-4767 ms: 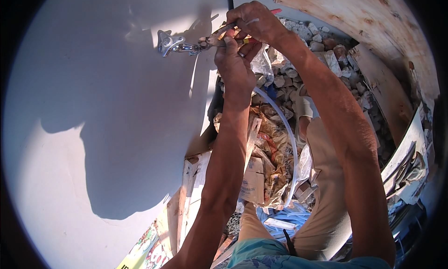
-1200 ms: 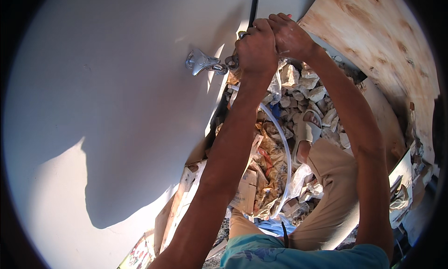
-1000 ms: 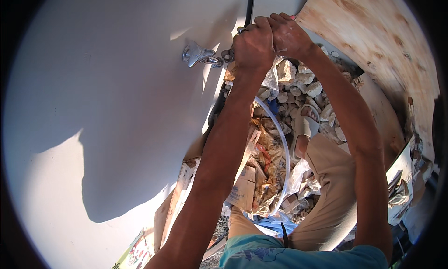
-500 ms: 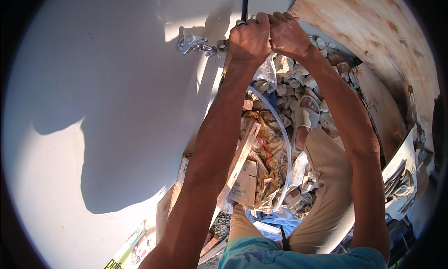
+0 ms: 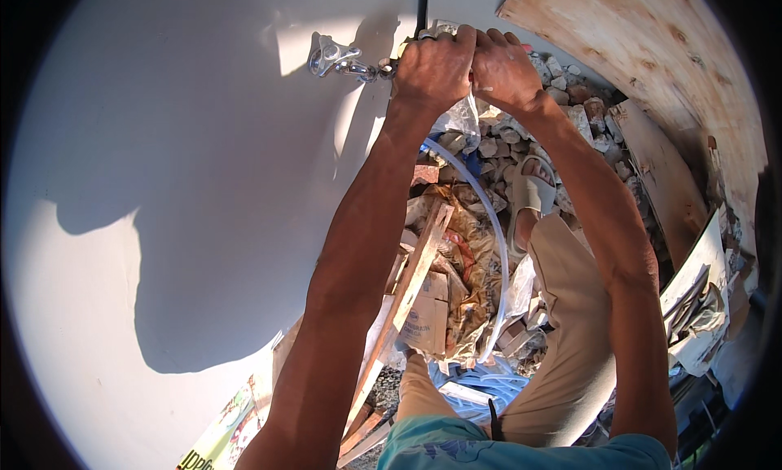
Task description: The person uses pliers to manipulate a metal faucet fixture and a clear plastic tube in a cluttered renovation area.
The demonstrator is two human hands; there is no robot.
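My left hand (image 5: 436,69) is closed in a fist beside a chrome tap (image 5: 338,60) that sticks out of a pale wall (image 5: 204,185). Pressed close against it, my right hand (image 5: 507,69) is also curled shut. What the two hands grip is mostly hidden behind the knuckles; only a small red tip shows past the right fingers. A clear plastic bag (image 5: 464,121) hangs or lies just below the hands. From near there a translucent hose (image 5: 495,217) curves down towards me.
Rubble (image 5: 497,140) covers the ground, with my sandalled foot (image 5: 533,189) on it. A wooden strip (image 5: 415,278) leans beside a cardboard box (image 5: 428,315) and a crumpled brown sack (image 5: 472,303). Plywood (image 5: 643,54) stands at the right. Blue tubing (image 5: 481,387) lies near my legs.
The view has shifted slightly, and my left forearm sits a little further left. Both hands stay closed side by side near the tap.
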